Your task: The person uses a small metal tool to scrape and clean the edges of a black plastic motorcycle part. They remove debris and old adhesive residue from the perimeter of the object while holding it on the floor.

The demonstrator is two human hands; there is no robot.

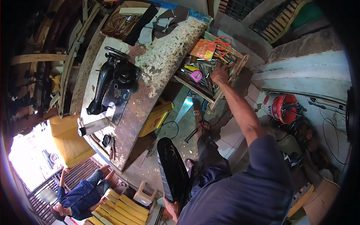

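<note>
My right hand [220, 73] reaches into an open wooden drawer [234, 77] full of hand tools, at the upper right. Its fingers are down among the metal tools, and I cannot make out whether they grip one. Close by lie a pink tape measure [196, 76], a pair of scissors with orange handles [224, 45] and a red and yellow box [203, 49]. Down low, my left hand [173, 208] is closed on the near end of a long black motorcycle seat [171, 172], which stands tilted beside my legs.
On the worn workbench [157, 71] to the left stand a black sewing machine [112, 84], a bottle [92, 128] and pliers [112, 148]. A handsaw [185, 107] is below the drawer. Right, a red bucket [284, 108] holds cables. Another person [84, 197] sits on a slatted bench.
</note>
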